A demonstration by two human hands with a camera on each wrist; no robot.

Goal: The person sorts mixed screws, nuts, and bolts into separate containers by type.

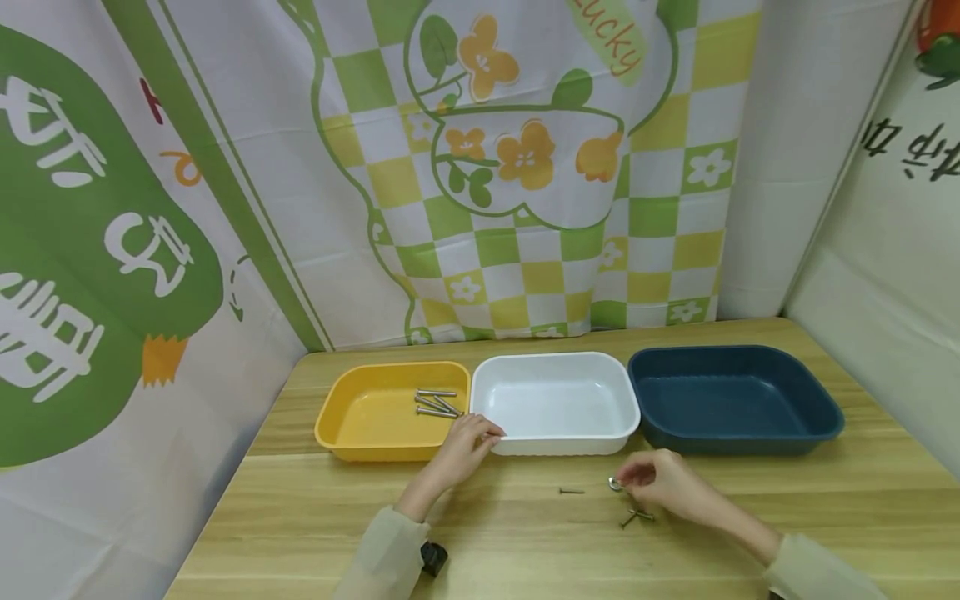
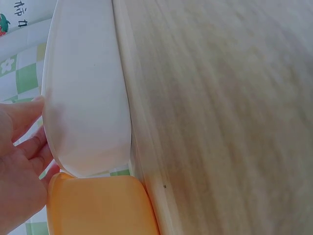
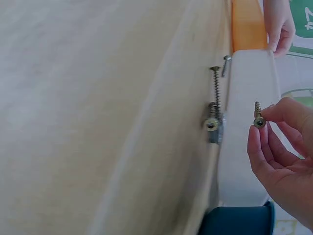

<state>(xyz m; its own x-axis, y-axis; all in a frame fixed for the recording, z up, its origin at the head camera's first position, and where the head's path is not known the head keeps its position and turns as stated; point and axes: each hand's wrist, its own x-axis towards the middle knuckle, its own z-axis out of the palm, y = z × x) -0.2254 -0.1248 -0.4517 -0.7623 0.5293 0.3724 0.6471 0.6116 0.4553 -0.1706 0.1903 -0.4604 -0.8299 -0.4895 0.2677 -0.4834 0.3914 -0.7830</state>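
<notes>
In the right wrist view my right hand pinches a short screw between thumb and fingertips, its socket head facing the camera. The head view has this right hand above the table, in front of the white tray. Below it lie two crossed screws, and a single small screw lies to their left. My left hand rests at the front left corner of the white tray, beside the yellow tray. In the left wrist view the left thumb and fingers lie along the white rim.
Three trays stand side by side at the back of the wooden table. The yellow tray holds several long bolts on its right side. To the right stands a dark blue tray. A printed cloth hangs behind them.
</notes>
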